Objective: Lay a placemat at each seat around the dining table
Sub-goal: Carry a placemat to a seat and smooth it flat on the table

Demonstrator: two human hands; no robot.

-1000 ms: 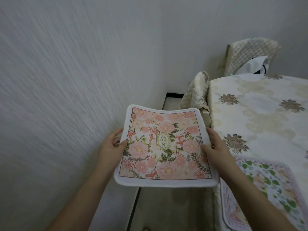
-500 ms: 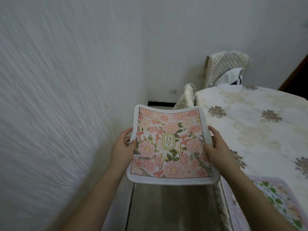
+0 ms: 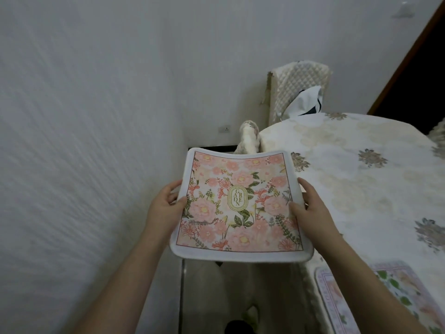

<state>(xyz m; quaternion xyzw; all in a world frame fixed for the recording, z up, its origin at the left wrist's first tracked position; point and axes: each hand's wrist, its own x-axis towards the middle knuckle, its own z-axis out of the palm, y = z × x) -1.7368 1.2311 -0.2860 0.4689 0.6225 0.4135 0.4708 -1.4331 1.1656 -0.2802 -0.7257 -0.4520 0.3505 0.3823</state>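
A pink floral placemat [image 3: 240,208] with a white border and a "GARDEN" oval in its middle hangs in the air over the floor, left of the dining table [image 3: 361,189]. My left hand [image 3: 166,206] grips its left edge, thumb on top. My right hand [image 3: 308,208] grips its right edge the same way. The mat sags a little between them. A second placemat [image 3: 385,297], green-leaved with a pale pink border, lies flat on the table's near corner, partly behind my right forearm.
A white textured wall [image 3: 84,141] runs close along the left. One covered chair [image 3: 249,138] stands tucked at the table's left side, another quilted chair [image 3: 298,90] at the far end with a white bag [image 3: 305,102] on it. A dark doorway [image 3: 414,75] is at upper right.
The view has moved forward along the table's left side. Both hands keep their grip on the pink placemat, which now sits further ahead, nearer the tucked chair.
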